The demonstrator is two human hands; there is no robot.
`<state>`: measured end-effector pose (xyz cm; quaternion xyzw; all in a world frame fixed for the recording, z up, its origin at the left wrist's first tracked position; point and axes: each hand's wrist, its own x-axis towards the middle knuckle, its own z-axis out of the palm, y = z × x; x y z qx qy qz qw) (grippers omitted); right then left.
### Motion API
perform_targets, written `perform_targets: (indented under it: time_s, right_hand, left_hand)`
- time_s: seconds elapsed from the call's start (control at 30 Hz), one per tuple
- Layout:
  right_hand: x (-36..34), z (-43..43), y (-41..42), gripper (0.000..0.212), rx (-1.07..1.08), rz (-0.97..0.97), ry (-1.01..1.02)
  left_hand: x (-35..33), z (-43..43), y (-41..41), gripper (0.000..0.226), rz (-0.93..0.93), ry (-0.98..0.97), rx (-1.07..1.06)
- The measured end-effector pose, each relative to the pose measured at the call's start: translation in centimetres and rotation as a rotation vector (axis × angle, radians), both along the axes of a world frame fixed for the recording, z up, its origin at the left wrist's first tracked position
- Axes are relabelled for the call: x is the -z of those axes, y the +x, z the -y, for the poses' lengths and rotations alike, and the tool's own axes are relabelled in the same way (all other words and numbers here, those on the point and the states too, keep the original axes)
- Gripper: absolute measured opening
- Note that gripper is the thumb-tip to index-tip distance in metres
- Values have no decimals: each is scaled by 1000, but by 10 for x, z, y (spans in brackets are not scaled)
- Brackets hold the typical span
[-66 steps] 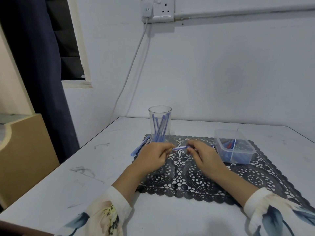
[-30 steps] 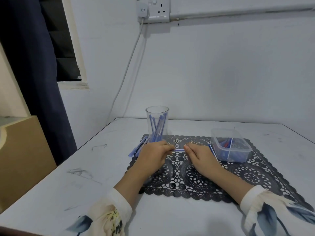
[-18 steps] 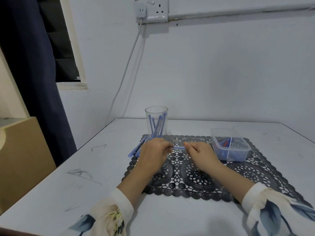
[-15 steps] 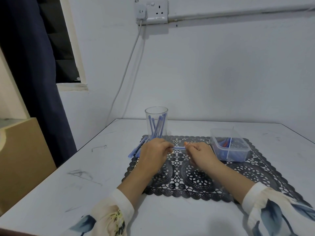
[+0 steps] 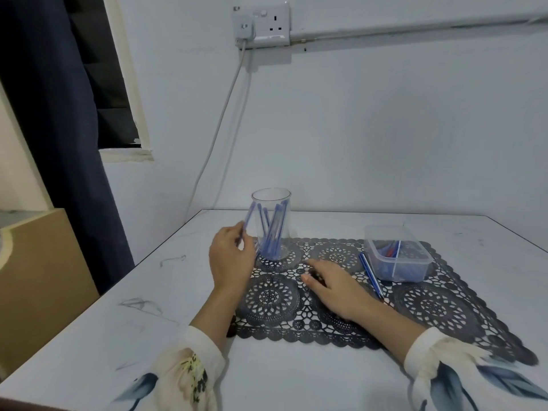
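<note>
At the far left of the frame a dark blue curtain hung beside a tan cabinet, and higher up, left of centre, a wall socket fed a white cable that ran down behind the white counter. Left of centre, the left hand was raised above the counter's surface with its fingers curled, pinching a blue pen. The pen stood nearly upright, leaning to the right, its upper end against the left wall of the clear cup; whether it touched the cup could not be told. The cup stood upright on the upper left corner of the black lace mat and held a bundle of pens leaning inside it. In the middle of the frame the right hand lay palm down on the mat, its fingers loosely stretched toward the upper left, with nothing visibly held. Just right of it a loose pen lay on the mat, running from upper left to lower right. It lay just beside a clear plastic box at the right of the mat, which held blue and red pieces too small to identify.
</note>
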<state>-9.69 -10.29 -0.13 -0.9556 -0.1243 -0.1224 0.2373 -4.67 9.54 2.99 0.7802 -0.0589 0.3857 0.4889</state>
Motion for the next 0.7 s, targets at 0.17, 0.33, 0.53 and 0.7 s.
perform_targets:
  time_s: [0.17,0.33,0.53,0.7]
  right_hand:
    - [6,-2,3,69,-4,-115,-259]
    - [6,-3,6,73,7,-146,-323]
    - [5,-3,6,73,-3,-150,-325]
    - [3,-3,4,72,-8,-149,-334]
  left_hand:
    - [2,-16,13,32,-133,-45,-85]
    - [11,-29,32,25,-317,-69,-42]
    - [23,-31,45,22,-418,-42,-20]
    - [27,-34,50,20,-486,-27,-24]
